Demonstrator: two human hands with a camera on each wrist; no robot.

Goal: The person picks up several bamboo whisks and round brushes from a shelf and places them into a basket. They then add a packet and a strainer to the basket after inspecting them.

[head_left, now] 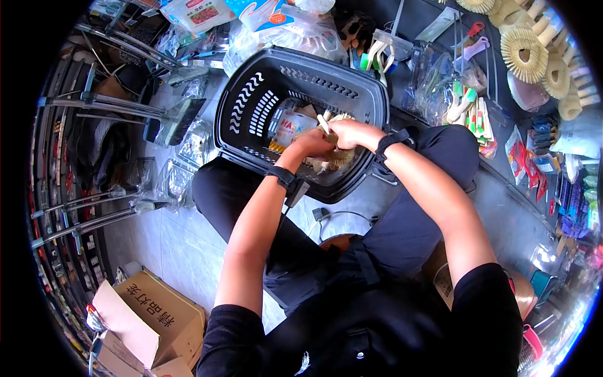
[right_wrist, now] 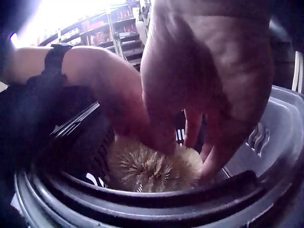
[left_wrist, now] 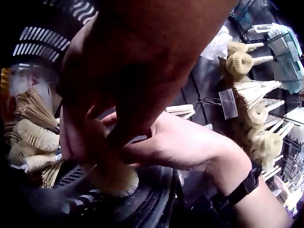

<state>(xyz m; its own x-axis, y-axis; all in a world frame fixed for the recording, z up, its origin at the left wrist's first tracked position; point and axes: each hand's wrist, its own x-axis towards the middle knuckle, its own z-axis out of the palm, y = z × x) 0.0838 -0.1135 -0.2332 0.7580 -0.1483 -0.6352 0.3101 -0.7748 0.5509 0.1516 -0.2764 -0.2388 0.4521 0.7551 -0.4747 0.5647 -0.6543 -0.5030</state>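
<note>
A black basket stands between the person's legs, and both hands are inside its opening. The left hand curls round a pale bristled brush. From the other side, the right hand has its fingers on the same brush, which shows as a round bristle head in the right wrist view. A short pale handle sticks up between the hands. Beside them in the basket lie more pale brushes, bundles of thin sticks and a printed packet. The hands hide part of the held brush.
Wrapped goods lie beyond the basket. Round brushes and green-and-white brushes are at the right. Metal racks stand on the left, with an opened cardboard box at the lower left. A cable lies near the basket.
</note>
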